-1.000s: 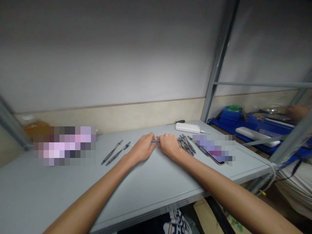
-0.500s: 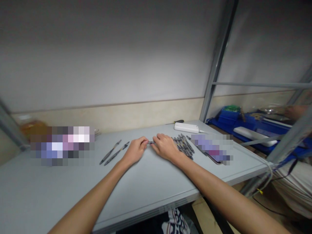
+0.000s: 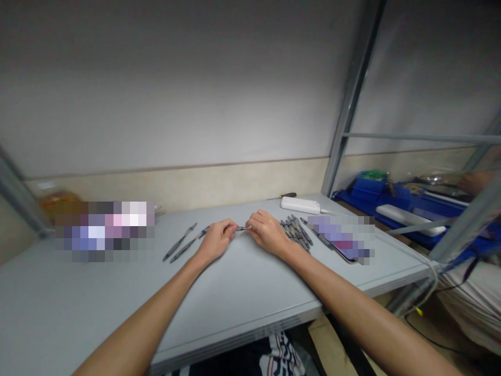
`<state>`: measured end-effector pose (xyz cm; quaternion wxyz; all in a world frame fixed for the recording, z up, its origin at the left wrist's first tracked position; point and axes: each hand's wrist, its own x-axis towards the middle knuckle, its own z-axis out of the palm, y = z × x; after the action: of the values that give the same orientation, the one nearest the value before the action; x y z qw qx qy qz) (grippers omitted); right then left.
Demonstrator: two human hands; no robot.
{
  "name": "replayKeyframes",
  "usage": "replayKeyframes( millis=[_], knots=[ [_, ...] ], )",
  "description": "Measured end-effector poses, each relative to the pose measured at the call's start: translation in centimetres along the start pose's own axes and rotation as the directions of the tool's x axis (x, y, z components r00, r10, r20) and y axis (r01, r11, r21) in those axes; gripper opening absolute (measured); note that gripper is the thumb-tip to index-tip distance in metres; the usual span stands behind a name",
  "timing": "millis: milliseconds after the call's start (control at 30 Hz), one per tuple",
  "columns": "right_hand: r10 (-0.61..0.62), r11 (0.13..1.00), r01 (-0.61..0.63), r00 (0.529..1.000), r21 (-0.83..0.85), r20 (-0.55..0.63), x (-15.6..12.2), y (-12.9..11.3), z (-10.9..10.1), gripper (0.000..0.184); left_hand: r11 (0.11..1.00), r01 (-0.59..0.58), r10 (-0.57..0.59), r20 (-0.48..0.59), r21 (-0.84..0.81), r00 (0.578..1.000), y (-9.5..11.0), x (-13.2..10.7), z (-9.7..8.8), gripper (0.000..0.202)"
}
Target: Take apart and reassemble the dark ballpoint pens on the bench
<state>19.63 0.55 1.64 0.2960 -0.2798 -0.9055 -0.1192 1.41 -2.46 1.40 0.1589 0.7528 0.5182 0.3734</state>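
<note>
Pen (image 3: 243,228) near middle of grey table (image 3: 235,303), level, gripped end to end between left hand (image 3: 217,240) and right hand (image 3: 270,233); resting on tabletop or lifted just off it, cannot tell. Left hand curled nearly closed, fingertips pinching pen's left end. Right hand curled the same way, thumb and forefinger clamped on right end. Only a short silver-grey stretch showing between them. Just left of left hand, two loose pens (image 3: 179,243) lying side by side on tabletop, apart from it. Just right of right hand, heap of similar pens (image 3: 298,232), close to wrist, contact unclear. Beyond heap, white handheld device (image 3: 301,204) with thin tip pointing right, black-handled screwdriver (image 3: 288,195) behind it by wall. Pixelated patch (image 3: 104,230) at left, second patch (image 3: 340,232) at right over dark flat phone-like thing (image 3: 346,256); any writing there unreadable. Grey metal upright (image 3: 352,99) at table's far right corner. Past it, blue bins (image 3: 370,184) on neighbouring bench, another person's hand (image 3: 475,180) blurred at far right edge.
</note>
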Motion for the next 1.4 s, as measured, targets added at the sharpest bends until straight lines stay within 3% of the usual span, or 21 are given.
replayKeyframes(
  millis=[133, 367, 533, 833, 1000, 1167, 1300, 1400],
  knots=[
    [0.066, 0.998, -0.067, 0.997, 0.02, 0.025, 0.0, -0.1, -0.5, 0.021, 0.999, 0.019, -0.019, -0.011, -0.027, 1.0, -0.2, 0.1, 0.0, 0.023],
    [0.239, 0.946, -0.278, 0.945, 0.165, 0.224, -0.3, 0.8, -1.1, 0.035, 0.998, 0.04, -0.041, -0.014, -0.053, 0.999, -0.8, 0.3, 0.0, 0.025],
    [0.228, 0.91, -0.255, 0.966, 0.327, 0.12, -0.4, 1.6, -0.7, 0.014, 0.996, 0.039, -0.039, 0.004, -0.075, 0.999, -0.9, 0.3, 0.3, 0.026],
    [0.293, 0.875, -0.347, 0.935, 0.337, 0.202, -0.3, 1.6, -0.9, 0.03, 0.994, 0.065, -0.065, 0.0, -0.088, 0.998, -1.1, 0.5, 0.0, 0.027],
    [0.337, 0.84, -0.358, 0.933, 0.407, 0.123, -0.1, 0.9, -1.3, 0.01, 0.989, 0.075, -0.077, -0.016, -0.124, 0.997, -1.4, 0.4, 0.0, 0.026],
    [0.386, 0.777, -0.417, 0.907, 0.473, 0.165, -0.3, 0.3, -1.3, 0.019, 0.982, 0.068, -0.069, 0.001, -0.174, 0.998, -1.4, 0.1, 0.0, 0.025],
    [0.375, 0.795, -0.431, 0.902, 0.427, 0.213, -0.3, 0.1, -1.0, 0.038, 0.98, 0.085, -0.086, 0.001, -0.181, 0.996, -1.3, 0.0, -0.1, 0.025],
    [0.406, 0.774, -0.456, 0.89, 0.438, 0.209, -0.2, -0.2, -0.6, 0.035, 0.977, 0.089, -0.091, 0.0, -0.192, 0.996, -1.4, 0.0, -0.3, 0.024]
  ],
)
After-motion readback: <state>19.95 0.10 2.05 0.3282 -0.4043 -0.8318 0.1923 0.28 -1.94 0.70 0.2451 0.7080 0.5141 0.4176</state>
